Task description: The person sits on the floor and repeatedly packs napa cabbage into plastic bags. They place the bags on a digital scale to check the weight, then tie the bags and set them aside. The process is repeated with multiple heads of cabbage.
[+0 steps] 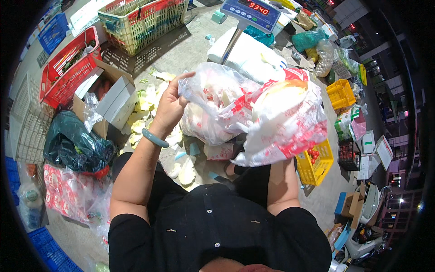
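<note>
My left hand (172, 102), with a grey-green bangle on the wrist, pinches the edge of a clear plastic bag (217, 102) that bears red print and holds pale contents. To its right is a white-and-red plastic bag (289, 119) around a large pale, round item. My right forearm reaches up beneath this bag, which hides the right hand, so its grip cannot be seen. Just beyond the bags a digital scale display (251, 13) stands on a metal post, its red digits lit. A white wrapped bundle (244, 51) lies behind the post.
Pale leaves (146, 102) litter the floor at left, beside a cardboard box (119, 98) of carrots. A red crate (69, 64) and a yellowish crate (146, 29) stand beyond. At right is a yellow crate (319, 163) with tomatoes. A dark plastic bag (74, 142) lies at left.
</note>
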{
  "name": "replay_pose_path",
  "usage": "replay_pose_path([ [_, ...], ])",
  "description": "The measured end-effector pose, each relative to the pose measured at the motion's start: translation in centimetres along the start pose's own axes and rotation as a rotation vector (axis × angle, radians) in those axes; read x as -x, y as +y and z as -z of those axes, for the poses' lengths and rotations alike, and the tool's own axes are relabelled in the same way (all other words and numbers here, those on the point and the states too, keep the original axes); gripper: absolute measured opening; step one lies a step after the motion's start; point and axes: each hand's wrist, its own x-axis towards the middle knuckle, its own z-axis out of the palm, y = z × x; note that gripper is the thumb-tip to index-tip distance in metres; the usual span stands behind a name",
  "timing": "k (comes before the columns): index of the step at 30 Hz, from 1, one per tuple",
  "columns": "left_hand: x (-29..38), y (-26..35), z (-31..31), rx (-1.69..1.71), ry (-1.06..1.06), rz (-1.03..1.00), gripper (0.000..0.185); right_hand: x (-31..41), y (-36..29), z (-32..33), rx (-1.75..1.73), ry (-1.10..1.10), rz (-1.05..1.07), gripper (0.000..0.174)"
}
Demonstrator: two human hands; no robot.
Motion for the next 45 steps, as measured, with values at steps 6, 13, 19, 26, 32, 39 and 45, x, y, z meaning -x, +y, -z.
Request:
replay_pose_path([
  [6, 1.0, 1.6, 0.1, -0.176, 0.168, -0.539, 0.044, 2.0, 1.8, -1.5, 0.096, 0.034, -0.051, 0.061],
  [13, 3.8, 3.9, -1.4, 0.214, -0.367, -0.141, 0.047, 1.3, 3.0, -3.0, 0.147, 0.012, -0.092, 0.061],
  [19, 4.9, 3.7, -2.0, 0.424, -0.507, 0.308, 0.043, 0.7, 3.5, -4.2, 0.175, -0.014, -0.118, 0.061],
  [26, 4.8, 4.0, -1.3, 0.569, -0.475, 0.613, 0.025, 1.7, 4.5, -4.5, 0.192, -0.022, -0.158, 0.061],
  [32, 5.8, 1.3, -2.0, 0.906, -0.362, 0.49, 0.012, 0.1, 5.4, -4.9, 0.222, -0.034, -0.174, 0.061],
  [39, 6.8, -4.9, -3.8, 0.708, -0.221, 0.27, 0.045, -1.1, 7.1, -5.7, 0.253, -0.019, -0.192, 0.062],
  [45, 7.9, 2.6, -0.9, -0.388, -0.267, -0.209, 0.063, -3.1, 8.6, -7.0, 0.315, 0.028, -0.159, 0.062],
])
